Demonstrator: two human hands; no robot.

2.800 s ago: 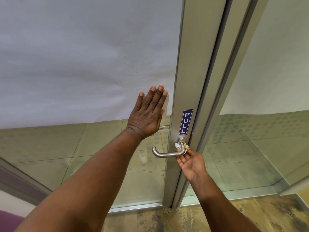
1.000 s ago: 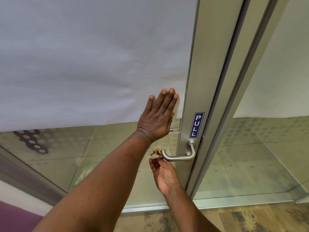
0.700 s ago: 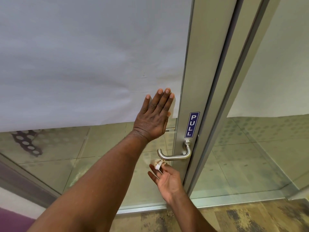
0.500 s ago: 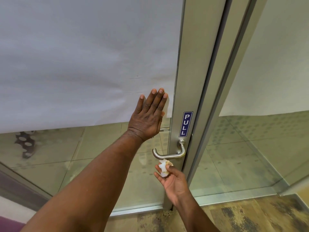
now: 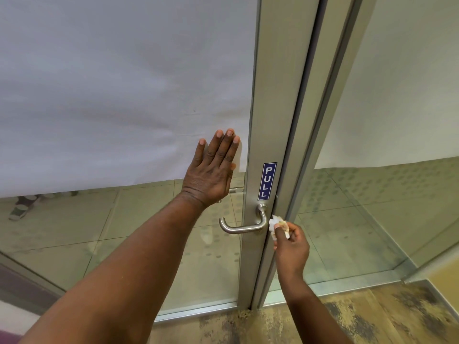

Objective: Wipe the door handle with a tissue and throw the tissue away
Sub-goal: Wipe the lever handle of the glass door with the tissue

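Left hand (image 5: 211, 175) lying flat and fully spread against the door glass (image 5: 149, 232), holding nothing. Right hand (image 5: 291, 247) pinching one crumpled tissue (image 5: 274, 223) between thumb and fingers, pressing it at the elbow end of the single door handle (image 5: 242, 225), below the left hand. One PULL sticker (image 5: 269, 181) sitting above.

Space under door handle (image 5: 242, 228) open; left hand (image 5: 211, 175) flat on glass above.
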